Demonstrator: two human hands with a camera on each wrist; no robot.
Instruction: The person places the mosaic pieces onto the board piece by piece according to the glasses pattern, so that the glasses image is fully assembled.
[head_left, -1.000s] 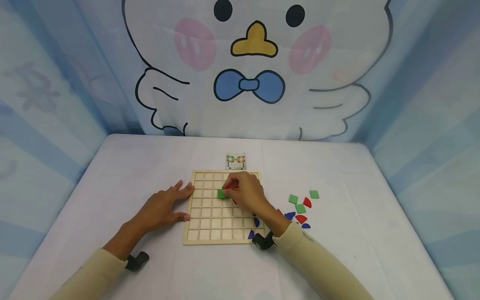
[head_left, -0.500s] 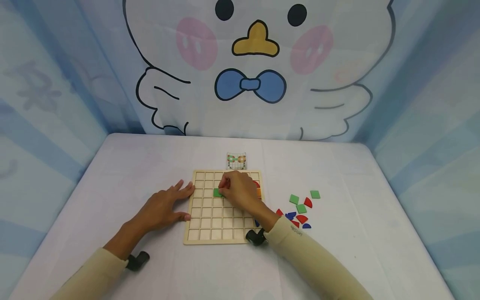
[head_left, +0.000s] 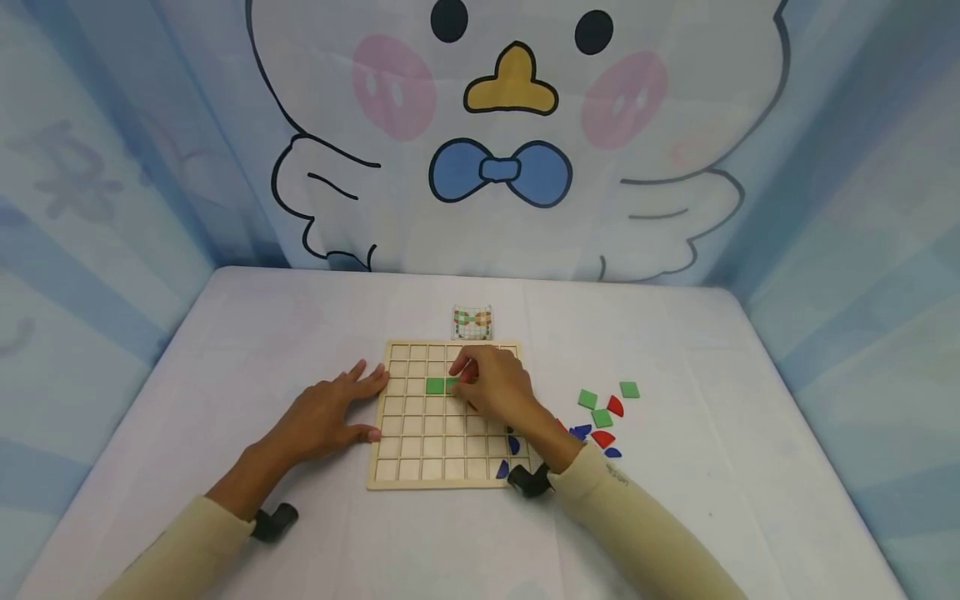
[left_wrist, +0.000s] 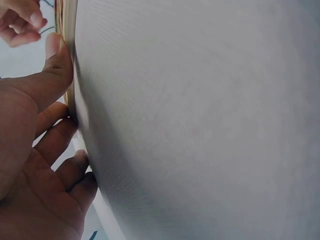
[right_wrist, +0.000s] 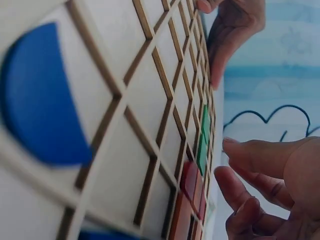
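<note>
Seating green squares [head_left: 435, 386] flush wants the left hand [head_left: 321, 418], fingers extended, steadying the board [head_left: 412, 425] and the right hand [head_left: 497, 387], empty fingers parted, tapping lightly.

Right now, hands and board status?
Left hand touching board, left edge. Right hand empty over board, partly hiding it. Two green tiles laid side by side.

Small closed-in nook, like play corner; whether in home, school or lab, cannot tell. Blue-and-white left curtain [head_left: 90, 250], matching right curtain [head_left: 862, 250]. Back cloth [head_left: 495, 237] shows big cartoon bird [head_left: 512, 83], pink cheeks [head_left: 393, 87], blue bow tie [head_left: 500, 170]. White table [head_left: 645, 333] in middle. Wood grid board [head_left: 412, 426], bright little shapes [head_left: 588, 398] on top.
</note>
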